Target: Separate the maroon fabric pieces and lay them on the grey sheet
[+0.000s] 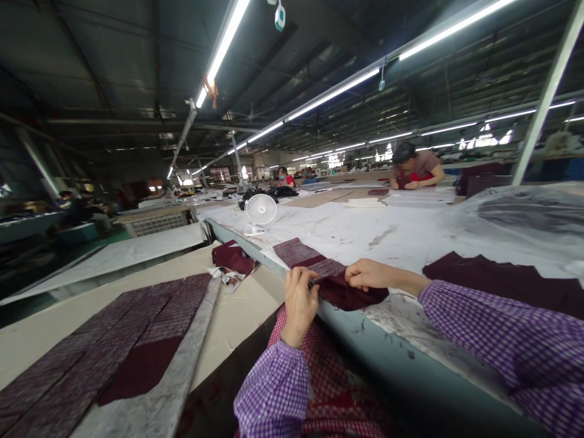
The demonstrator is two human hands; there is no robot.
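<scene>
A maroon fabric piece (pixel 351 294) with a speckled grey-maroon part (pixel 298 252) lies across the near edge of the white-covered table. My left hand (pixel 301 301) pinches the speckled part's edge at the table's rim, fingers bent and closed. To its right, my right hand (pixel 368 275) has its fingers closed on the maroon part. Both hands touch the same piece, a short distance apart. The fingertips of my right hand are partly hidden in the cloth.
Speckled and maroon panels (pixel 155 322) lie on the left table. A crumpled maroon cloth (pixel 233 258) sits near its corner. Beyond are a white fan (pixel 261 210) and a person (pixel 417 167) leaning over the table. Dark maroon pieces (pixel 497 280) lie at right.
</scene>
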